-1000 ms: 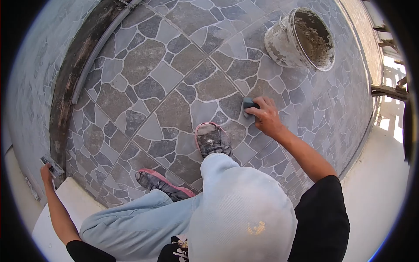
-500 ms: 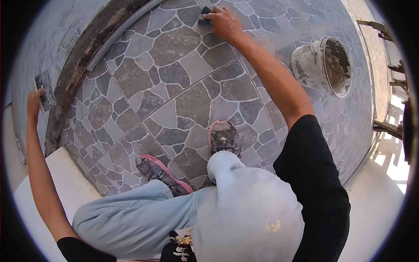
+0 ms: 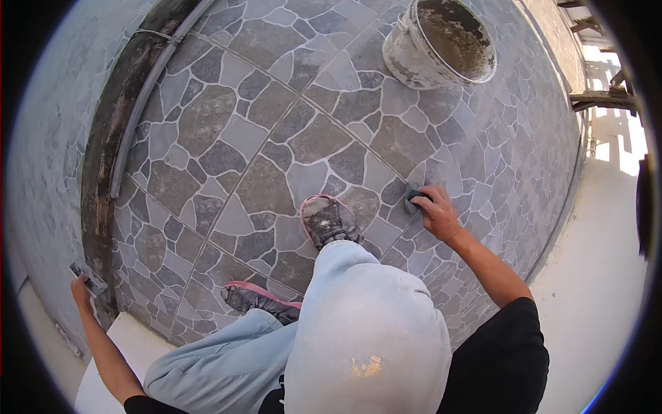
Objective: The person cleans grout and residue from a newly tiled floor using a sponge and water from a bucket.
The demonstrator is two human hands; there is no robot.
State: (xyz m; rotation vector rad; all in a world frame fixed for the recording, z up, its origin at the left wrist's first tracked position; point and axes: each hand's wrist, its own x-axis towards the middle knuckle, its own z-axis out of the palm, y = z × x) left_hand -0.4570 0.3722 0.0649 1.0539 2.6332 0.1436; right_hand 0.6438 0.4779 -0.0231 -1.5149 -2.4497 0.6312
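My right hand (image 3: pixel 439 215) presses a small dark sponge-like pad (image 3: pixel 412 199) on the stone-patterned floor tiles (image 3: pixel 331 148), just right of my shoe. Its fingers are closed round the pad's near side, so part of it is hidden. Out at the far left, my left hand (image 3: pixel 81 294) grips a flat rectangular trowel (image 3: pixel 93 279) by its handle. The trowel's blade is held near the lower end of a dark wooden beam (image 3: pixel 100 200), with grey smears on it.
A cement-smeared bucket (image 3: pixel 402 58) stands on the tiles at the top. A grey metal strip (image 3: pixel 138 114) runs along the beam, tied with wire. My shoes (image 3: pixel 329 219) rest on the tiles. Wooden pieces (image 3: pixel 603 100) jut in at the right, beside a pale surface (image 3: pixel 593 255).
My right hand has drawn the pad back from the far top tiles to beside my shoe. My left hand and the trowel sit lower in view, and the view has shifted.
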